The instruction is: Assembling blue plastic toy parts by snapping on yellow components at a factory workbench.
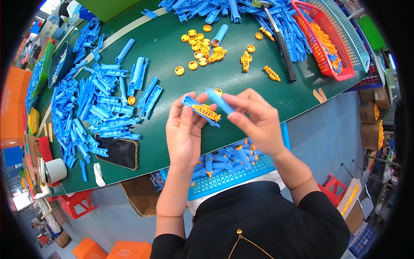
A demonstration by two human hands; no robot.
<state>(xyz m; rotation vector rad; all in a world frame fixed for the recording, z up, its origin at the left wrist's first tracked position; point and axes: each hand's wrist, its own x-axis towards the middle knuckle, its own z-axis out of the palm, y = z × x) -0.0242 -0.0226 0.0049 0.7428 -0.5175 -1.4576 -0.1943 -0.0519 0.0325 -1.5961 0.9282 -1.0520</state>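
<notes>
Blue half-shell (188, 101) bearing one yellow ribbed insert (207, 112) is pinched in the left hand (184, 134); just beside, the right hand (258, 123) grips one second blue shell (219, 101); one hammer (280, 41) lies beyond.

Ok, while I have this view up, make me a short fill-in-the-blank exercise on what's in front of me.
1. The ridged yellow piece sits in the blue shell held by the person's ____ hand.
2. The tubular part pinched in the right hand is coloured ____.
3. The black-handled tool lying near the red basket is a ____.
4. The tabletop under the loose parts is coloured ____.

Missing words: left; blue; hammer; green.
</notes>
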